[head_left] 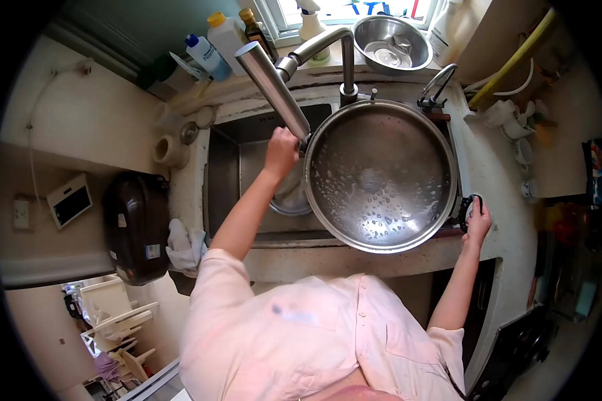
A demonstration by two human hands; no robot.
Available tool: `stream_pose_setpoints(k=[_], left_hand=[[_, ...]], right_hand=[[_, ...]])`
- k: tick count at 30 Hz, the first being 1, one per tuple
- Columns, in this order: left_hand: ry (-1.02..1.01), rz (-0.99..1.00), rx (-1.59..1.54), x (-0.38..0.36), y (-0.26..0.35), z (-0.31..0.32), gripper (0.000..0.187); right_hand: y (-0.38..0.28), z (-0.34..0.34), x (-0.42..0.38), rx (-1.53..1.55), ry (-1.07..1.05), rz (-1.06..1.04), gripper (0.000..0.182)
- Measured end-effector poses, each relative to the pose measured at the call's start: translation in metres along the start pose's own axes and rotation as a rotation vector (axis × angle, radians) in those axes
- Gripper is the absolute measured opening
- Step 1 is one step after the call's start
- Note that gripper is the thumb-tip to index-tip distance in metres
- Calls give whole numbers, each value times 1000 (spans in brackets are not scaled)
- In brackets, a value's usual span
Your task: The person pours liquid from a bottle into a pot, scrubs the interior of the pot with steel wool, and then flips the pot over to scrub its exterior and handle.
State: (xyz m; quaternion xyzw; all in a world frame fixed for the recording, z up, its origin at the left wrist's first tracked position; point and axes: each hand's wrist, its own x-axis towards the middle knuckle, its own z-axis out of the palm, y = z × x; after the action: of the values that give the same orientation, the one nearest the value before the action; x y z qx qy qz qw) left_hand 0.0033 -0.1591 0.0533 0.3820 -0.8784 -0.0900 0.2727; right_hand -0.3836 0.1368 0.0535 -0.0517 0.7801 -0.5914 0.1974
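Observation:
A large round steel pan [381, 167], its inside wet with water drops, is held tilted over the right part of the sink [224, 164]. My right hand [476, 224] is closed around the black loop handle [464, 212] on the pan's right side. At the left rim my left hand [282, 152] is closed on the pan's other handle, which is mostly hidden by the fingers. Just above that hand ends the thick steel faucet spout [274, 90]. Part of a metal bowl [291, 200] shows in the sink, below the left forearm and behind the pan.
On the window ledge stand a steel bowl [392, 45], a spray bottle [312, 30] and several other bottles. A small curved tap [438, 87] rises at the back right. Left of the sink are a dark brown container [137, 227] and a white cloth [184, 244].

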Motion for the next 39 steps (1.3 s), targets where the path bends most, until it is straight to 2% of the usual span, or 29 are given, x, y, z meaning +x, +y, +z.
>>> stream_pose_setpoints(k=[2, 6, 9, 12, 15, 18, 20, 23, 24, 27, 28, 31, 32, 35, 36, 39], left_hand=[[-88, 94, 55, -2, -6, 1, 22], [167, -145, -131, 19, -24, 37, 21], [-19, 72, -1, 2, -6, 10, 20], [-111, 113, 11, 1, 6, -20, 19], [41, -32, -35, 12, -23, 20, 21], [-156, 30, 32, -2, 7, -8, 20], [-274, 93, 72, -12, 5, -24, 20], [-221, 21, 114, -4, 5, -22, 21], [-115, -59, 66, 3, 7, -9, 21], [86, -122, -92, 15, -11, 45, 18], [33, -116, -16, 14, -16, 47, 13], [-154, -44, 113, 0, -1, 0, 13], [-223, -12, 147, -11, 5, -16, 19], [-460, -32, 49, -39, 9, -41, 18], [-413, -123, -122, -40, 3, -45, 20], [-136, -298, -222, -12, -1, -60, 22]], right_hand=[[-11, 4, 2, -33, -15, 5, 25], [-16, 6, -3, -76, -23, 15, 27], [-13, 2, 10, -79, -16, 31, 29], [-18, 6, 8, -66, -38, 41, 29], [-16, 3, 17, -58, -86, 32, 29], [-15, 6, 16, -126, 10, 62, 31], [-21, 8, 14, -118, 8, 55, 31], [-18, 7, 15, -131, -23, 44, 32], [-20, 8, 14, -149, -24, 44, 32], [-22, 9, 17, -144, -26, 20, 32], [-21, 7, 17, -141, -34, 12, 32], [-17, 8, 25, -161, -26, 35, 32], [-18, 9, 27, -147, -29, 35, 32], [-12, 5, 25, -122, -38, 45, 32], [-11, 4, 25, -116, -45, 41, 32], [-5, 2, 28, -101, -39, 34, 33]])
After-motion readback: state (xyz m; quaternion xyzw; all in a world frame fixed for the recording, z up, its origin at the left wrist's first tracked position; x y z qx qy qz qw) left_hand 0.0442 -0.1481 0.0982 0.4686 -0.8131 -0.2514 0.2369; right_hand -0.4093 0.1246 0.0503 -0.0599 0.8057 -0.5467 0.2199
